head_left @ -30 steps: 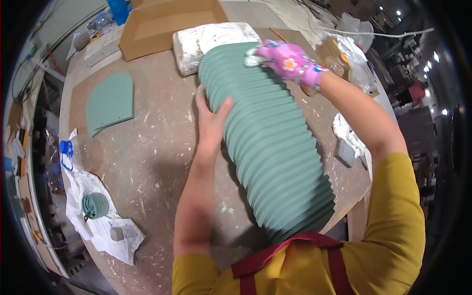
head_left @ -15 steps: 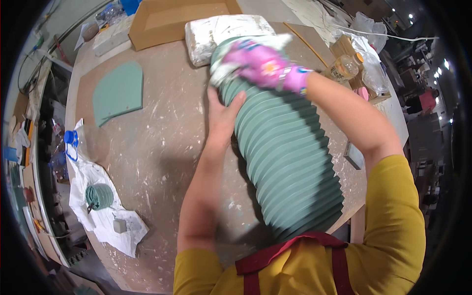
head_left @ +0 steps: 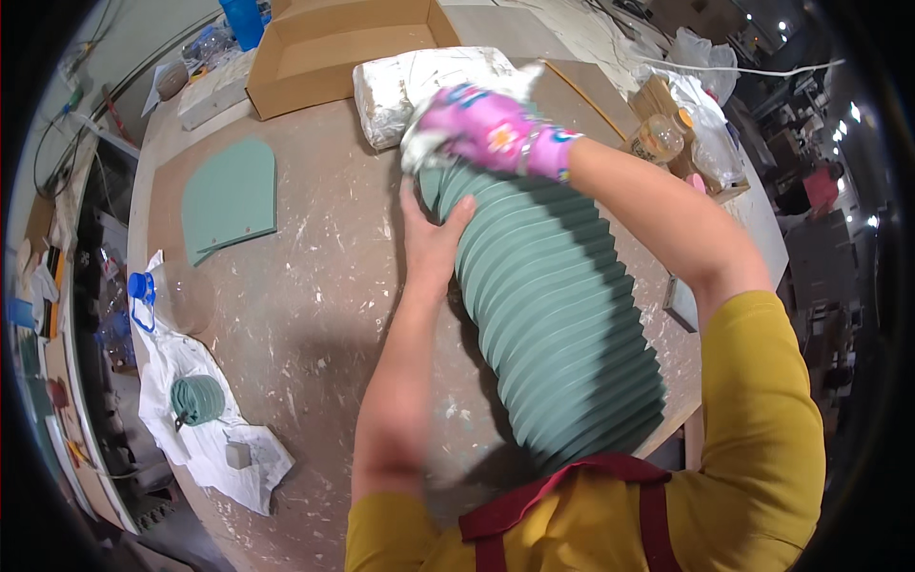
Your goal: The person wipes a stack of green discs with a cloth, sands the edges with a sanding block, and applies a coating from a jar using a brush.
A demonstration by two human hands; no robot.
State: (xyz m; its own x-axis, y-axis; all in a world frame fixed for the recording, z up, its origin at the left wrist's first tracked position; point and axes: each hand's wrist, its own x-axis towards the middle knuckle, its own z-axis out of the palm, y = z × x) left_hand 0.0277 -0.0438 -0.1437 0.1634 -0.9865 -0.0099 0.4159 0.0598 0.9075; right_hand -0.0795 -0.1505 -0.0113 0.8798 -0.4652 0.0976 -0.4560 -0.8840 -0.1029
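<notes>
A large green ribbed bellows (head_left: pixel 548 315), shaped like a thick pleated tube, lies lengthwise from the white block toward my body. My bare left hand (head_left: pixel 434 246) grips its far left edge, thumb on the ribs and fingers partly hidden along the side. My right hand (head_left: pixel 484 132), in a pink flowered glove, presses a white cloth (head_left: pixel 421 148) onto the far end of the bellows. Glove and cloth are slightly blurred and cover that end. Just beyond them sits the white plaster-smeared block (head_left: pixel 381 100), touching or nearly touching the bellows; I cannot tell which.
On the worn table lie a flat green rounded panel (head_left: pixel 229 198), a cardboard tray (head_left: pixel 348 81) and a thin stick (head_left: pixel 586 98). To the left, a white cloth sheet (head_left: pixel 253 481) carries a small green coil (head_left: pixel 198 400). A clear bottle (head_left: pixel 656 141) stands far right.
My gloved right hand has shifted slightly left and down with the cloth across the far end. The left hand keeps its place on the edge. The whole view has tilted slightly.
</notes>
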